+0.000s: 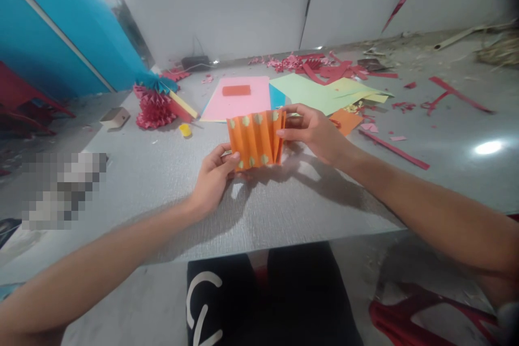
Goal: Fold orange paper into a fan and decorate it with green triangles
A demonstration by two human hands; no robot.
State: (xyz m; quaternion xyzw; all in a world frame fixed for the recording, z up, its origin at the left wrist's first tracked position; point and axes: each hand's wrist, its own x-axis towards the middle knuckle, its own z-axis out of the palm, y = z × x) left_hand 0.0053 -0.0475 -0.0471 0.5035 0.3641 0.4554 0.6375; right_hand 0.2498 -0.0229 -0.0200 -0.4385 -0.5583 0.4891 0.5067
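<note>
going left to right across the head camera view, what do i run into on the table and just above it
Small box, red pleated paper, yellow cap, left hand, orange pleated paper, right hand, long red paper strip.

Folded paper [253, 140] between fingers [295, 134] (sheets [243, 106] behind)
</note>
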